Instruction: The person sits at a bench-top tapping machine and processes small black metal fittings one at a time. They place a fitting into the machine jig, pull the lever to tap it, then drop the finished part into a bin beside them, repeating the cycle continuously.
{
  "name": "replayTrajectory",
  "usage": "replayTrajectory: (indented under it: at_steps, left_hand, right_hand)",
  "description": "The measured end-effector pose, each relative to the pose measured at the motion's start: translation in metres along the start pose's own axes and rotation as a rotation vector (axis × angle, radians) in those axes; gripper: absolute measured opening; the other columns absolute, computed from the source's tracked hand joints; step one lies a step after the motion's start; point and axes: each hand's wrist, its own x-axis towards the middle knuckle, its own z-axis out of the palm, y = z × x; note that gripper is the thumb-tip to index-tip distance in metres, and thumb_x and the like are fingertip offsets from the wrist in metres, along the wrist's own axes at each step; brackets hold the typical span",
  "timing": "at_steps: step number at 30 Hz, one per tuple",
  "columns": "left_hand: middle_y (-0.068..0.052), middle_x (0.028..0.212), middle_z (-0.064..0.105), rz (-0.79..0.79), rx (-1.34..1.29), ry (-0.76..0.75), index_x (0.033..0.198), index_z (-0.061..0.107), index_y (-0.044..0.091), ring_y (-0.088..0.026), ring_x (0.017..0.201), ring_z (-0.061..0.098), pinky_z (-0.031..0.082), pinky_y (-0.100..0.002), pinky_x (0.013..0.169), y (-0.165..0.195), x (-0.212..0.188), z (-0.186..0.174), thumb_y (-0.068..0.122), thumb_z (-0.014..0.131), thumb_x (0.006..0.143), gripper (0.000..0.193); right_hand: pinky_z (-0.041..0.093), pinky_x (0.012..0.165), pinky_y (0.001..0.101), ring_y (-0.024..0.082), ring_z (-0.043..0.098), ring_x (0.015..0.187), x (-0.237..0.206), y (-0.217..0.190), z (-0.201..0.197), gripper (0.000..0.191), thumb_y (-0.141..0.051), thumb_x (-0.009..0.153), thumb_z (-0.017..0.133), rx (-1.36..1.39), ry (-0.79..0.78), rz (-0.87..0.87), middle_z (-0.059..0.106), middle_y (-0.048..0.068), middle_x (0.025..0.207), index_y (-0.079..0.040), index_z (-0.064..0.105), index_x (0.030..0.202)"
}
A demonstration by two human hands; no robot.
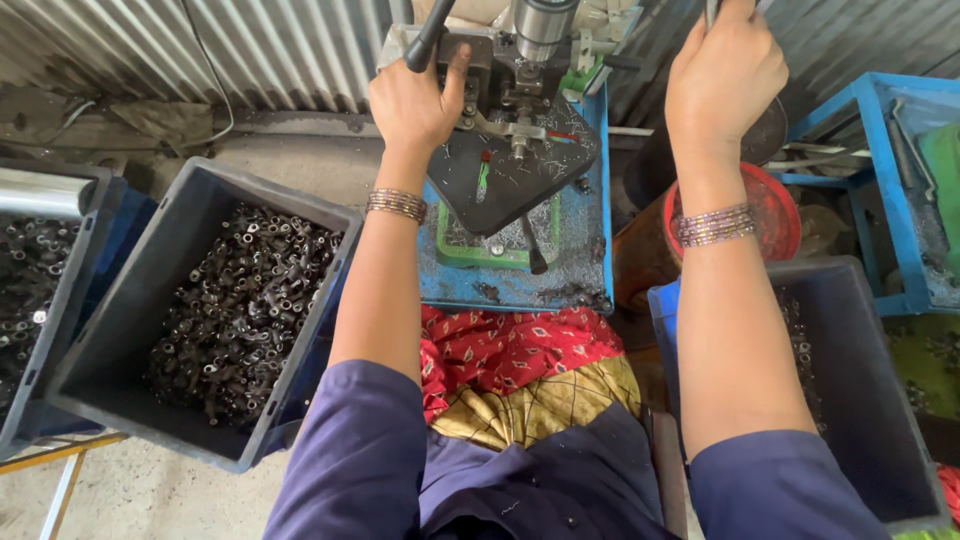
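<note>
Both hands work the press [520, 110]: left hand [415, 100] touching it, right hand [725, 70] clenched.

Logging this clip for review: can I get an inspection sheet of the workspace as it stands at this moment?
Surface: blue machine table, strewn with metal swarf, carrying a dark plate over a green tray.
Job's things: small bench press; grey crate of small dark metal parts at the person's left; second blue crate at right.
Clutter: red tub, blue frame.
Grippers: left hand at the press fixture below a black lever, its fingers hidden; right hand closed around a handle at the top edge.
Cables: one thin cable on the corrugated wall.
Surroundings: concrete floor, metal sheet walls.
</note>
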Motion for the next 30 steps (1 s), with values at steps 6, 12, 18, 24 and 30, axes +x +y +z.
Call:
replayTrajectory:
  at_steps: [6, 12, 18, 24, 30]
  left_hand:
    - [-0.018, 0.066, 0.067, -0.01, 0.02, -0.026, 0.106, 0.076, 0.009, -0.042, 0.062, 0.066, 0.052, -0.051, 0.055, 0.002, 0.0, -0.002, 0.055, 0.055, 0.103, 0.051]
    - [-0.018, 0.066, 0.066, -0.002, -0.001, 0.022, 0.107, 0.076, 0.01, -0.042, 0.061, 0.066, 0.051, -0.051, 0.055, 0.003, -0.001, -0.003, 0.054, 0.054, 0.103, 0.05]
    - [-0.017, 0.063, 0.065, -0.034, 0.013, -0.002, 0.1, 0.075, 0.009, -0.041, 0.061, 0.066, 0.051, -0.051, 0.055, 0.003, -0.002, -0.001, 0.055, 0.053, 0.104, 0.051]
    - [-0.017, 0.064, 0.065, -0.033, 0.026, -0.007, 0.097, 0.074, 0.009, -0.042, 0.062, 0.067, 0.051, -0.052, 0.055, 0.002, -0.001, 0.0, 0.057, 0.049, 0.105, 0.054]
    - [-0.018, 0.063, 0.065, -0.035, 0.038, -0.012, 0.098, 0.074, 0.01, -0.042, 0.062, 0.066, 0.051, -0.052, 0.055, 0.003, -0.002, 0.001, 0.057, 0.047, 0.105, 0.054]
  right_hand:
    - [0.053, 0.063, 0.0488, 0.04, 0.067, 0.076, -0.001, 0.001, 0.005, 0.025, -0.011, 0.092, 0.077, 0.002, 0.029, -0.006, 0.068, 0.017, 0.088, -0.001, 0.058, 0.104]
    - [0.054, 0.064, 0.0478, 0.039, 0.067, 0.076, -0.002, 0.002, 0.012, 0.024, -0.012, 0.092, 0.078, -0.018, 0.035, -0.002, 0.067, 0.017, 0.088, -0.003, 0.058, 0.101]
    - [0.053, 0.061, 0.0475, 0.038, 0.067, 0.076, -0.003, 0.002, 0.016, 0.026, -0.013, 0.092, 0.078, -0.027, 0.044, 0.0, 0.067, 0.016, 0.088, -0.001, 0.057, 0.104]
    - [0.054, 0.062, 0.0476, 0.037, 0.068, 0.077, -0.002, 0.001, 0.022, 0.026, -0.015, 0.091, 0.078, -0.05, 0.042, 0.024, 0.068, 0.015, 0.088, -0.003, 0.057, 0.103]
    - [0.054, 0.064, 0.0473, 0.036, 0.068, 0.079, -0.004, 0.002, 0.027, 0.027, -0.014, 0.089, 0.078, -0.042, 0.066, 0.009, 0.067, 0.014, 0.09, -0.003, 0.058, 0.104]
